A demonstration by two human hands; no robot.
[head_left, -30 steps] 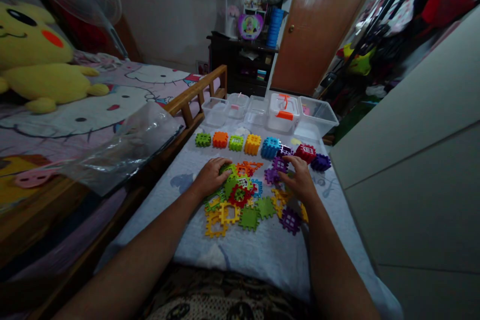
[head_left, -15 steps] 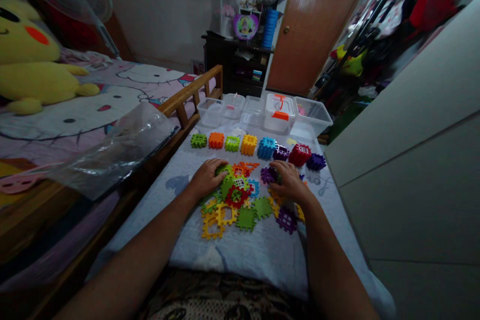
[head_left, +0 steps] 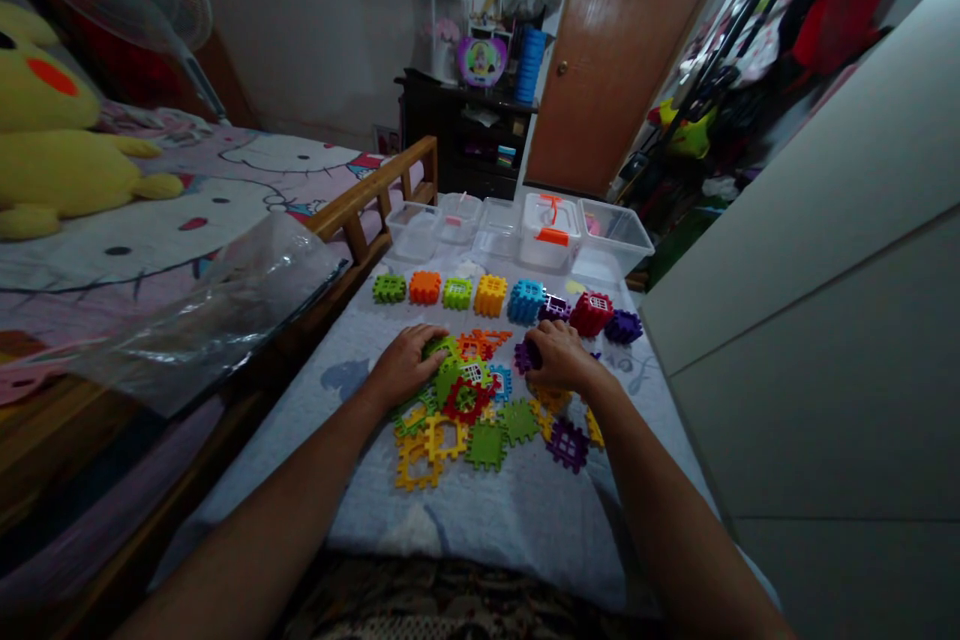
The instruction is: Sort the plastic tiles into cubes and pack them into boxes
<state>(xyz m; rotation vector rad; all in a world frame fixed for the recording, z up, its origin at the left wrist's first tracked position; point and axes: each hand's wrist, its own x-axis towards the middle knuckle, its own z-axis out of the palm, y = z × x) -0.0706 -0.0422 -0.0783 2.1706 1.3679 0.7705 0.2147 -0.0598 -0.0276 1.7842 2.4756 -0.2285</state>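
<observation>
Purple tile (head_left: 525, 356) sat under my right hand's (head_left: 561, 360) curled fingers, grip unclear; left hand (head_left: 403, 372) lay open on the pile (head_left: 484, 440); lifting needed a pinch.

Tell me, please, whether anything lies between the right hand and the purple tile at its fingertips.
Nothing visible does. The right hand touches the purple tile, fingers curled over it at the far side of the pile. The left hand lies apart from it, on a green piece across the pile.

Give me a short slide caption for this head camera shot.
Left hand on a green tile, right hand gripping a purple tile, amid a pile of colourful interlocking tiles.
</observation>
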